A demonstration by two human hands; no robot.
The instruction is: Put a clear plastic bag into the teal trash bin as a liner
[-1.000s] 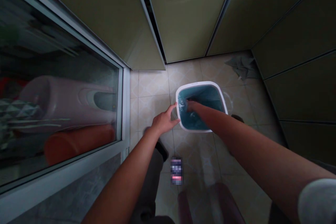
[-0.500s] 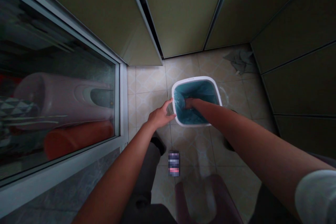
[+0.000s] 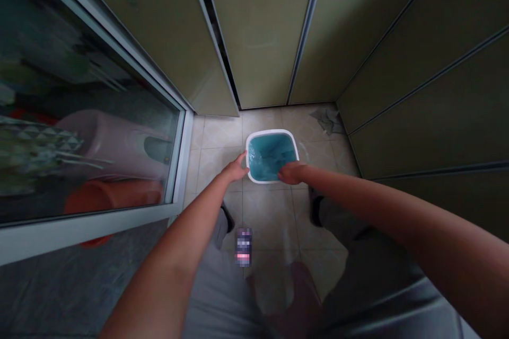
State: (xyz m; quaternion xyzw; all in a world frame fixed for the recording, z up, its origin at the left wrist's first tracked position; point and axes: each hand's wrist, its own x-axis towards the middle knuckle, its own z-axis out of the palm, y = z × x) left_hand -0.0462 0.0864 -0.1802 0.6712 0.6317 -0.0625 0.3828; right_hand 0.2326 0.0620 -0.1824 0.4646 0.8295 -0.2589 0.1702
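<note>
A white-rimmed trash bin (image 3: 272,131) stands upright on the tiled floor in front of me. Inside it a teal plastic bag (image 3: 270,156) lines the walls. My left hand (image 3: 235,167) is against the bin's left side, thumb and forefinger spread apart along the rim. At the near right corner, my right hand (image 3: 292,172) is closed over the rim, and its fingertips reach down on the inner side, partly hidden.
A blurred-out dark item (image 3: 243,247) is on the floor near my left foot. Grey cloth (image 3: 329,121) lies in the far right corner. Cabinet doors (image 3: 262,37) rise behind the bin. A glass door (image 3: 119,132) is at left, and a reddish stool (image 3: 298,296) shows below me.
My right hand has come up out of the bin's inside to its near right rim. My left hand stays at the left rim. The view has shifted and shows more of my legs.
</note>
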